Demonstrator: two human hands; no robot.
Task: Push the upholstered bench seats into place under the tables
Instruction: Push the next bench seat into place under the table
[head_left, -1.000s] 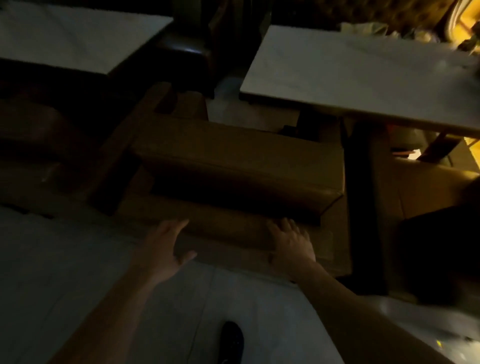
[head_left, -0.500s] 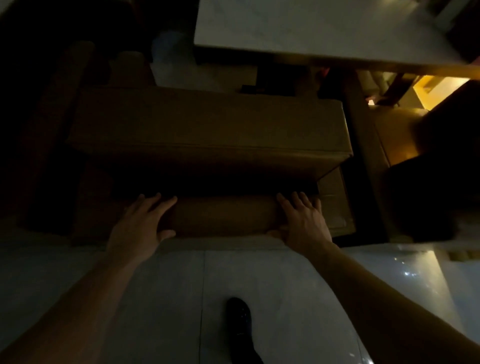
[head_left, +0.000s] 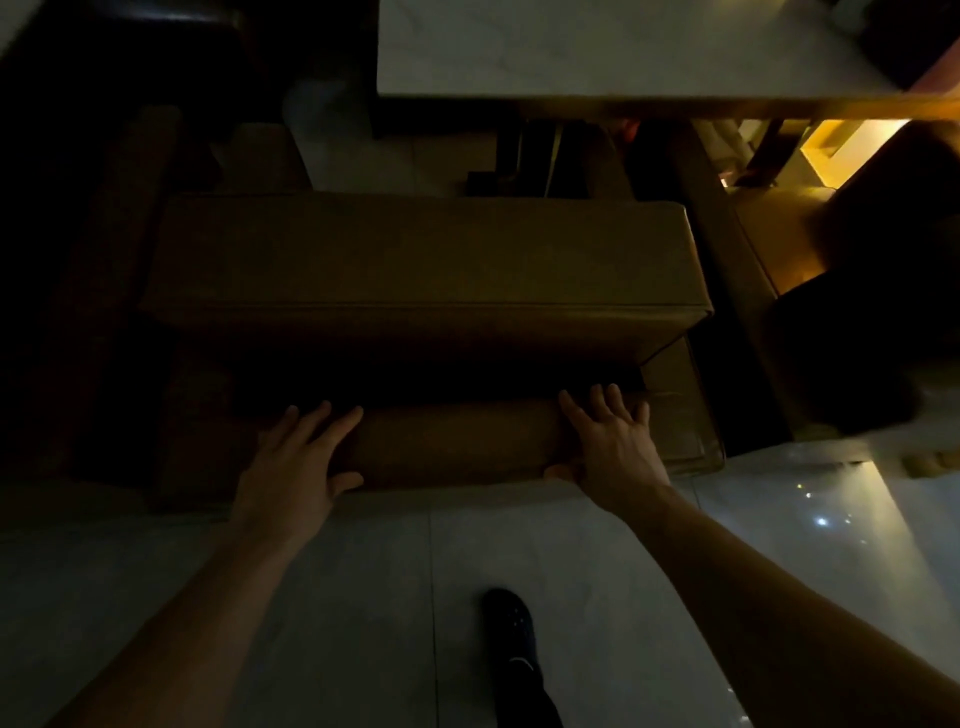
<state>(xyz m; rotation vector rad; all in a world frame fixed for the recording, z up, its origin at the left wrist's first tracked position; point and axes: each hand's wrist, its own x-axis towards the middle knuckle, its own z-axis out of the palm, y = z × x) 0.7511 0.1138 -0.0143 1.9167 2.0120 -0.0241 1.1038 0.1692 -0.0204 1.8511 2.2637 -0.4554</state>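
A tan upholstered bench stands in dim light in front of me, its padded top high and its lower base nearer my feet. My left hand lies flat on the near face of the base, fingers spread. My right hand presses flat on the same face further right, thumb under the edge. Beyond the bench the white tabletop spans the upper right. The bench's far edge sits short of the table's near edge.
A second tan seat stands to the right beside a dark shape. Dark furniture fills the left. The table's dark pedestal stands behind the bench. Pale glossy floor tiles lie under my black shoe.
Both hands settled flat on the bench's base and stayed there. The view came closer and turned downward, so the bench looks larger and the left table has left the frame.
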